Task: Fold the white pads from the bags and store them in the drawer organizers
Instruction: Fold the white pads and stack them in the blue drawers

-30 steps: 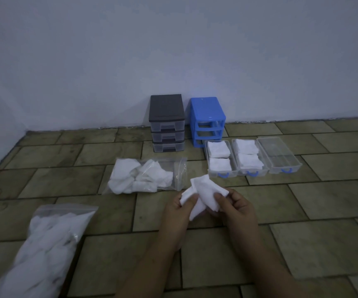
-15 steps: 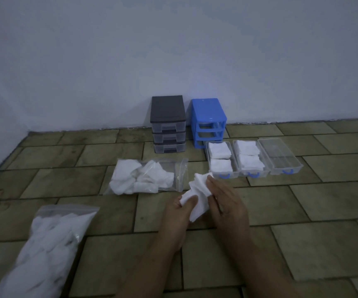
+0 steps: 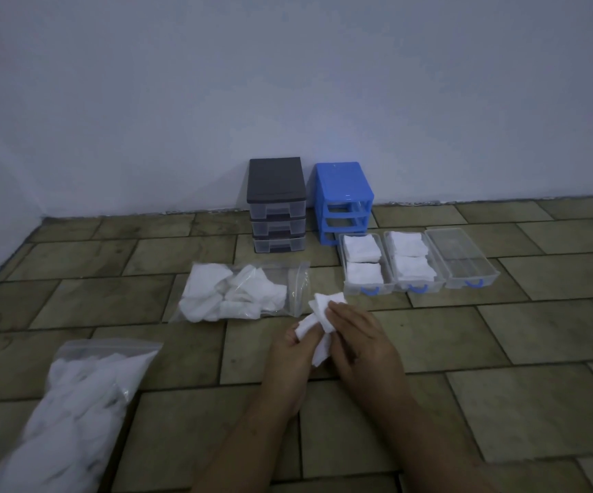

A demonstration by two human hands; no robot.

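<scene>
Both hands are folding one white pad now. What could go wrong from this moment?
1. The white pad, held above the floor by the left hand and right hand, could slip and get dirty.
2. The fold could spring open before it reaches the empty drawer.

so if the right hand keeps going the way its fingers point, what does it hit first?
The right hand points up-left: beyond the white pad it holds, probably the open end of the clear bag. Depth is unclear.

Worn at head height, looking forward and down across the floor (image 3: 501, 403) toward the wall (image 3: 287, 83); hands (image 3: 323, 350) close below.
</scene>
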